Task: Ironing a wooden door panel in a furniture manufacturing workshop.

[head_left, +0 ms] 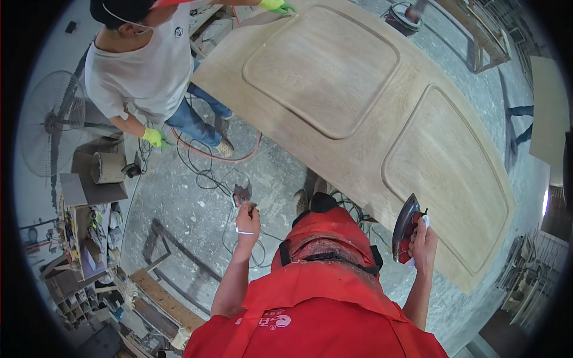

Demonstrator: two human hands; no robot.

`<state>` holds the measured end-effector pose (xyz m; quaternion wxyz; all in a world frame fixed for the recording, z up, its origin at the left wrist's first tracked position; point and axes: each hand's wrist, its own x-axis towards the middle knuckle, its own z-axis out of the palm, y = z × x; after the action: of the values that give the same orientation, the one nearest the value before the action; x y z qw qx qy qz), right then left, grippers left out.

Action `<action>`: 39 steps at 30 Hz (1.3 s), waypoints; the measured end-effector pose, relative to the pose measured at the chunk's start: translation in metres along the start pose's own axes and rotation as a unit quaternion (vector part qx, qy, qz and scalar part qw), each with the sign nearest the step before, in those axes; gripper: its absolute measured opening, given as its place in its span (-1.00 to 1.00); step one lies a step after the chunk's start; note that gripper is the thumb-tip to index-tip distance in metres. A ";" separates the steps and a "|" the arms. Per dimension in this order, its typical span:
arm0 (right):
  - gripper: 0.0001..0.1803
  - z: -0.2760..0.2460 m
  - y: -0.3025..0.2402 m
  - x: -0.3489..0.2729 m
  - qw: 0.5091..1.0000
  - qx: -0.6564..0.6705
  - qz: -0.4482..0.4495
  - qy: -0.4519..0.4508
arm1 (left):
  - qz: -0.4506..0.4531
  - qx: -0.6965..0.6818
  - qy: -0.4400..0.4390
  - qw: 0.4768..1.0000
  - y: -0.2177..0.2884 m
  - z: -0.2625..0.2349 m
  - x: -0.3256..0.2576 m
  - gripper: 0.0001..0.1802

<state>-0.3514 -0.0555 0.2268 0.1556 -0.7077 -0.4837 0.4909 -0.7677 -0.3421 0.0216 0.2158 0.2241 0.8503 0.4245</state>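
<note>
Sander (407, 227) sits in the right hand (423, 240), which grips it closed around the body, its worn flat pad turned on edge and facing toward the person's chest. It is just beside the near edge of the big wooden panel (370, 113), maybe touching it; I cannot tell exactly. The panel lies from this hand up and to the left, and its long axis runs diagonally from the far left to the near right, with two recessed rounded fields in its face. The right hand is clearly the nearer one to the wood. The left hand (248, 218) is well apart from the panel, closed on a small dark and red tool (242, 194) over the floor.

At the far end a co-worker in a white shirt has one green glove (276, 5) on the panel edge, the other glove (153, 137) low by the knee. The concrete floor (179, 209) is dusty, with cables (209, 173) in loops. A standing fan (51, 122) and cluttered shelves (89, 238) stand at the left.
</note>
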 end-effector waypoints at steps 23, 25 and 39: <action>-0.40 0.009 0.060 0.052 0.986 0.001 0.031 0.165 | 0.188 0.181 -0.161 0.952 0.100 0.082 0.140 -0.81; -0.41 0.008 0.083 0.038 0.979 0.008 0.032 0.201 | 0.169 0.115 -0.208 0.956 0.127 0.100 0.148 -0.80; -0.48 0.133 -0.018 0.023 0.980 0.095 0.093 0.148 | 0.201 0.102 -0.203 0.953 0.104 0.030 0.250 -0.80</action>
<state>-0.4716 -0.0611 0.1640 0.2459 -0.7965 -0.3386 0.4365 -0.9321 -0.1257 0.0460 0.2702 0.4924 0.7648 0.3155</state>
